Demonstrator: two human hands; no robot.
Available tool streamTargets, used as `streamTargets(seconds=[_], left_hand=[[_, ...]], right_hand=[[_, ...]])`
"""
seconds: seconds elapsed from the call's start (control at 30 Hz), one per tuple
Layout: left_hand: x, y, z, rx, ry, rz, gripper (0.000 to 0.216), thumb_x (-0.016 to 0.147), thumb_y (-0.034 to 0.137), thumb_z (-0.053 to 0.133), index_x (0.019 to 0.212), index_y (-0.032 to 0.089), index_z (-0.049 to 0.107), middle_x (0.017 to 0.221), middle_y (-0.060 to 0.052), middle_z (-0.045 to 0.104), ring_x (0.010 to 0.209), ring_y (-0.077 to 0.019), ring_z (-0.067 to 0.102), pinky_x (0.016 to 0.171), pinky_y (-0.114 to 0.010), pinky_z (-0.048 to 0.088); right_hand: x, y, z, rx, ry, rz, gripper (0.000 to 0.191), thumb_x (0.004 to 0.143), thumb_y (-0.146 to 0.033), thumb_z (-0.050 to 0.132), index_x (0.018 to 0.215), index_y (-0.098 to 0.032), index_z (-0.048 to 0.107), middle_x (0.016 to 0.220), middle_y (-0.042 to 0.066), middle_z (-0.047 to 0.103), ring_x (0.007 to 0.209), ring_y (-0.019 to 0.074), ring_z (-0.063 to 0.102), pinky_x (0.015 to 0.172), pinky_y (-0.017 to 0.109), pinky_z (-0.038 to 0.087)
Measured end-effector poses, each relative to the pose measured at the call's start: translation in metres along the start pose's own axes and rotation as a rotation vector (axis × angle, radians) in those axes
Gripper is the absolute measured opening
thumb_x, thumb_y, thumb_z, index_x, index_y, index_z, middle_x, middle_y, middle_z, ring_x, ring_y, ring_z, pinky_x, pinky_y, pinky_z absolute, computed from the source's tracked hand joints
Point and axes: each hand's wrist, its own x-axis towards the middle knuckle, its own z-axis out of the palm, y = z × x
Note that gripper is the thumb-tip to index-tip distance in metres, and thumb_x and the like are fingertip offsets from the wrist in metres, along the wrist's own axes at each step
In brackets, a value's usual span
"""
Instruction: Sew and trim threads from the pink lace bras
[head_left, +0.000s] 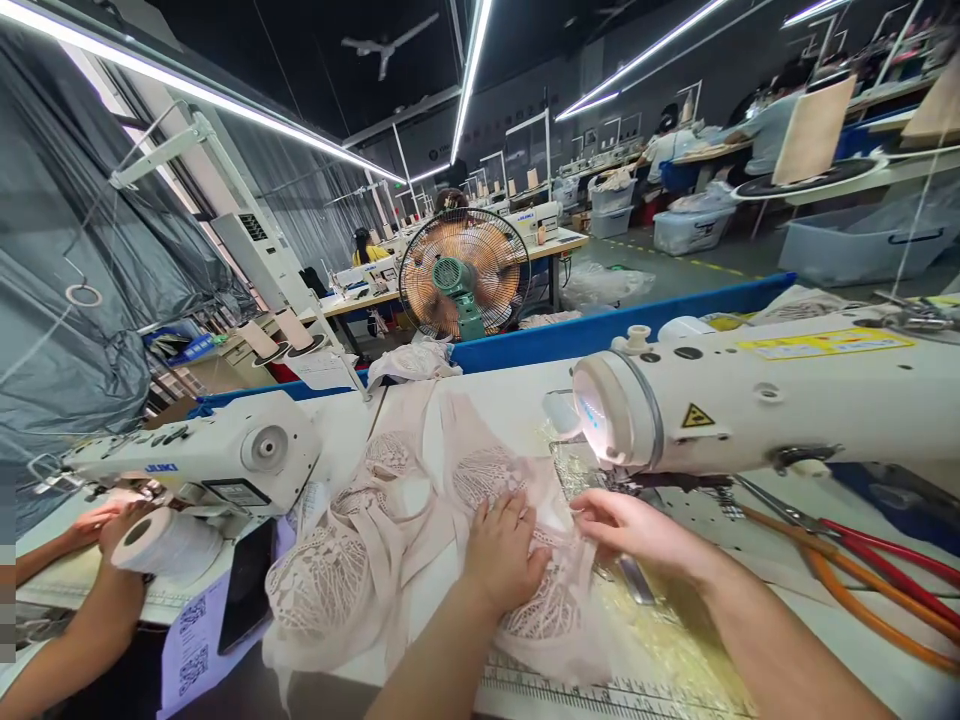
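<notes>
Beneath the head of a white sewing machine lies a pale pink lace bra on the white table. My left hand rests flat on its lace, fingers spread and pointing away from me. At the bra's right edge, close to the machine's needle area, my right hand has its thumb and fingers pinched together on the fabric. The needle itself is hidden behind the machine head. Another pale pink lace bra lies to the left of my left hand.
Orange-handled scissors and a red-handled tool lie at the right. Left are a thread cone, a dark phone, a printed paper and a second sewing machine with a co-worker's hands. A fan stands beyond.
</notes>
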Motion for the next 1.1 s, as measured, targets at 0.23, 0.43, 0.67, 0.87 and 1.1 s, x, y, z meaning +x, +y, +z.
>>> streamTargets(seconds=[0.23,0.43,0.67,0.87,1.1], left_hand=[[-0.007,0.010,-0.014,0.056,0.001,-0.043,0.020,0.085,0.022,0.046,0.095,0.019,0.063,0.107,-0.006,0.063,0.100,-0.0244,0.055,0.088,-0.041,0.043],[-0.032,0.023,-0.010,-0.089,0.147,-0.016,0.020,0.083,0.017,0.045,0.090,0.017,0.063,0.093,-0.007,0.064,0.087,-0.0209,0.057,0.076,-0.034,0.046],[-0.066,0.038,0.014,-0.261,0.186,0.003,0.023,0.081,0.024,0.049,0.099,0.020,0.062,0.105,-0.007,0.062,0.094,-0.0211,0.057,0.083,-0.035,0.048],[-0.072,0.036,-0.001,-0.440,0.393,0.009,0.035,0.076,0.021,0.049,0.111,0.017,0.052,0.109,-0.010,0.059,0.101,-0.0193,0.056,0.088,-0.033,0.049],[-0.073,0.000,-0.019,-0.254,0.496,-0.129,0.026,0.080,0.018,0.046,0.104,0.017,0.055,0.104,-0.010,0.061,0.100,-0.0203,0.057,0.088,-0.036,0.049]], right_hand=[[0.018,0.007,0.018,0.040,0.188,0.078,0.024,0.086,-0.037,0.039,0.090,-0.018,0.052,0.076,0.007,0.066,0.061,0.0165,0.064,0.046,0.022,0.047],[0.019,0.003,0.031,-0.058,0.317,0.017,0.029,0.081,-0.040,0.047,0.099,-0.019,0.056,0.058,0.001,0.062,0.055,0.0212,0.063,0.052,0.029,0.049],[0.019,0.009,0.027,-0.209,0.393,-0.072,0.024,0.073,-0.037,0.043,0.082,-0.022,0.061,0.064,0.002,0.064,0.056,0.0238,0.059,0.057,0.034,0.046],[0.017,0.006,0.025,-0.241,0.442,-0.144,0.037,0.069,-0.040,0.042,0.095,-0.021,0.060,0.083,0.007,0.067,0.081,0.0296,0.062,0.069,0.037,0.045],[0.013,0.005,0.028,-0.139,0.370,-0.200,0.049,0.073,-0.045,0.037,0.109,-0.016,0.055,0.080,0.008,0.068,0.077,0.0265,0.064,0.060,0.033,0.045]])
